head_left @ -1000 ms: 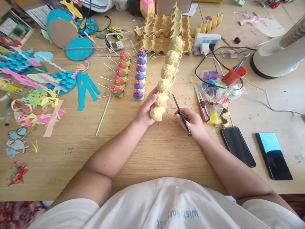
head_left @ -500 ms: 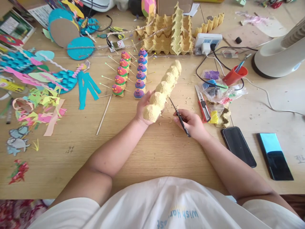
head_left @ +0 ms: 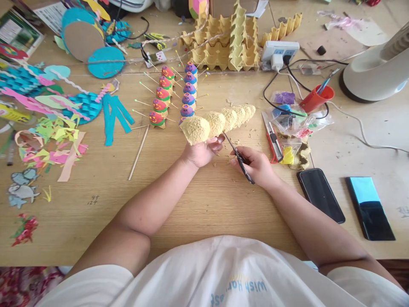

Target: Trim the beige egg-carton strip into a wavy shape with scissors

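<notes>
My left hand (head_left: 200,154) grips a pale yellow strip of egg carton cups (head_left: 215,123) from below, its near end pointing left and its far end right. In my right hand (head_left: 257,165) is a pair of black-handled scissors (head_left: 242,162), its blades touching or just below the strip's lower edge; I cannot tell which. Small carton crumbs (head_left: 235,141) lie on the table around the blades. Behind the strip stand a red-and-green painted caterpillar (head_left: 162,94) and a blue-and-purple one (head_left: 189,89), both made of carton cups with pins stuck in.
Egg trays (head_left: 217,42) sit at the back by a power strip (head_left: 279,53). To the right are a utility knife (head_left: 274,143), a red cup (head_left: 316,99), bagged clay (head_left: 287,111) and two phones (head_left: 321,196). Paper scraps (head_left: 53,145) and a thin stick (head_left: 139,152) lie left.
My left hand has turned the carton strip clockwise, so its far end swings right and down and it lies closer to level. My right hand and the scissors have barely moved.
</notes>
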`<control>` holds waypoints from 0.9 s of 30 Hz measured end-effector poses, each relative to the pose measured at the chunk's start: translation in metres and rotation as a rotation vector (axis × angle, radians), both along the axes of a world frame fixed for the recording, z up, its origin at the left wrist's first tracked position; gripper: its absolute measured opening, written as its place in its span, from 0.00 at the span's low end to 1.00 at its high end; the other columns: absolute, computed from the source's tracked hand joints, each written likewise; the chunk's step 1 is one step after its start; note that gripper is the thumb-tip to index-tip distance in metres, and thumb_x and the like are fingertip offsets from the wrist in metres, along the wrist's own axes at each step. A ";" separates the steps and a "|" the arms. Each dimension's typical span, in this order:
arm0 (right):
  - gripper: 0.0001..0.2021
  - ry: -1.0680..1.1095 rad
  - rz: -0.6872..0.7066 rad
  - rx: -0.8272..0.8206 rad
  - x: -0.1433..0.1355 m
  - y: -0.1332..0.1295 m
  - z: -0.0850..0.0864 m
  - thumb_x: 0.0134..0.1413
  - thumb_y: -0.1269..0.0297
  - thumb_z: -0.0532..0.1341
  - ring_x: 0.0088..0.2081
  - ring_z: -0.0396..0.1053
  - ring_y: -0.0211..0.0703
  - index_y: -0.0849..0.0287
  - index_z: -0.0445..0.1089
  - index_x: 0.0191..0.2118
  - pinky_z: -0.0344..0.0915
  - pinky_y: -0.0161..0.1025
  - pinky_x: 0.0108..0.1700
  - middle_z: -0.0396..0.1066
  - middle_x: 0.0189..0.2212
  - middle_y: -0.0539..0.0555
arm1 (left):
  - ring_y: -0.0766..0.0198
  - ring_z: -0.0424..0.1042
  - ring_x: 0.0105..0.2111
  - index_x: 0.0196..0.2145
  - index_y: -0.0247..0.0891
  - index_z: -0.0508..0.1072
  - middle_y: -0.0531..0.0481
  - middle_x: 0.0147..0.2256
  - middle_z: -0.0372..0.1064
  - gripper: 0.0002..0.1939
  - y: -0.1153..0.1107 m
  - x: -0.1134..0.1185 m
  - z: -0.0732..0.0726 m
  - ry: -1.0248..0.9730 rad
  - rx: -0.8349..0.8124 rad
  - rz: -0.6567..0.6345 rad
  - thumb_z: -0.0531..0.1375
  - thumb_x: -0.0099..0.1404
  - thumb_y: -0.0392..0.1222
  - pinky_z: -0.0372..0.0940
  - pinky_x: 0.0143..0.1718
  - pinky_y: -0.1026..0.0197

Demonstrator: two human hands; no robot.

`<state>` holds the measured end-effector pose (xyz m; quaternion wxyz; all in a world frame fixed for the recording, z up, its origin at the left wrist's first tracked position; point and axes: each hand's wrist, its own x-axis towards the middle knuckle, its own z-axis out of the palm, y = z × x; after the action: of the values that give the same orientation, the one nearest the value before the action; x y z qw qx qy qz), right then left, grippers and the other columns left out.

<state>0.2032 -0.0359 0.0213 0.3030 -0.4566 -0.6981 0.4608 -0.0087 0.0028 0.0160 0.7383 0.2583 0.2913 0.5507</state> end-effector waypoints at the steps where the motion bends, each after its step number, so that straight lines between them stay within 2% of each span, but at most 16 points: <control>1: 0.20 0.001 -0.002 -0.001 0.000 0.000 0.000 0.61 0.44 0.68 0.30 0.62 0.39 0.58 0.76 0.44 0.59 0.38 0.35 0.68 0.27 0.48 | 0.68 0.67 0.30 0.33 0.42 0.72 0.53 0.31 0.68 0.16 -0.001 0.001 0.000 0.017 0.008 -0.003 0.75 0.52 0.37 0.56 0.24 0.65; 3: 0.22 0.007 -0.013 -0.005 -0.001 0.000 0.001 0.61 0.42 0.68 0.30 0.63 0.40 0.58 0.76 0.44 0.59 0.39 0.35 0.69 0.28 0.49 | 0.67 0.66 0.31 0.33 0.42 0.72 0.53 0.31 0.68 0.22 -0.003 0.003 0.000 0.053 0.035 -0.003 0.79 0.46 0.40 0.54 0.25 0.64; 6: 0.23 -0.005 -0.041 -0.007 -0.002 0.000 0.000 0.61 0.40 0.68 0.30 0.64 0.40 0.58 0.77 0.44 0.60 0.39 0.35 0.70 0.28 0.49 | 0.64 0.68 0.34 0.33 0.43 0.73 0.51 0.32 0.69 0.28 -0.004 0.005 -0.006 0.119 0.114 0.002 0.83 0.45 0.56 0.56 0.27 0.62; 9: 0.23 -0.067 -0.071 0.026 -0.001 0.000 -0.002 0.61 0.40 0.68 0.30 0.64 0.41 0.58 0.78 0.44 0.59 0.39 0.35 0.71 0.27 0.50 | 0.62 0.72 0.39 0.34 0.43 0.75 0.49 0.37 0.73 0.34 -0.004 0.007 -0.014 0.152 0.177 0.047 0.79 0.45 0.72 0.61 0.31 0.60; 12: 0.21 -0.168 -0.109 0.079 -0.001 -0.001 -0.004 0.62 0.43 0.68 0.31 0.67 0.43 0.58 0.79 0.46 0.60 0.40 0.36 0.75 0.29 0.52 | 0.61 0.75 0.43 0.33 0.43 0.74 0.47 0.40 0.76 0.37 -0.004 0.010 -0.021 0.156 0.169 0.105 0.72 0.50 0.81 0.65 0.34 0.60; 17: 0.16 -0.327 -0.128 0.129 -0.002 -0.005 -0.001 0.62 0.50 0.68 0.29 0.67 0.44 0.55 0.81 0.48 0.57 0.39 0.34 0.77 0.29 0.53 | 0.59 0.76 0.48 0.37 0.42 0.75 0.45 0.41 0.77 0.37 -0.004 0.015 -0.030 0.187 0.083 0.186 0.69 0.55 0.81 0.69 0.44 0.59; 20: 0.14 -0.365 -0.123 0.138 -0.003 -0.006 0.001 0.62 0.52 0.69 0.28 0.64 0.44 0.54 0.80 0.48 0.56 0.39 0.33 0.76 0.28 0.52 | 0.59 0.77 0.50 0.43 0.44 0.75 0.47 0.42 0.77 0.35 -0.002 0.017 -0.031 0.193 0.043 0.254 0.63 0.63 0.81 0.69 0.46 0.59; 23: 0.14 -0.331 -0.121 0.122 -0.002 -0.004 0.001 0.62 0.52 0.69 0.28 0.65 0.44 0.54 0.80 0.47 0.56 0.40 0.34 0.76 0.28 0.52 | 0.55 0.79 0.54 0.48 0.44 0.76 0.45 0.41 0.78 0.36 0.001 0.016 -0.026 0.190 0.005 0.222 0.56 0.70 0.80 0.71 0.45 0.57; 27: 0.15 -0.217 -0.095 0.074 0.000 -0.002 0.004 0.63 0.50 0.68 0.30 0.66 0.43 0.56 0.79 0.43 0.57 0.40 0.35 0.74 0.29 0.52 | 0.52 0.80 0.56 0.53 0.44 0.77 0.45 0.43 0.82 0.32 0.002 0.015 -0.015 0.150 -0.006 0.166 0.51 0.77 0.73 0.73 0.46 0.55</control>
<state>0.2032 -0.0381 0.0249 0.2639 -0.5247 -0.7210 0.3677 0.0060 0.0045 0.0014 0.6669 0.2719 0.3678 0.5882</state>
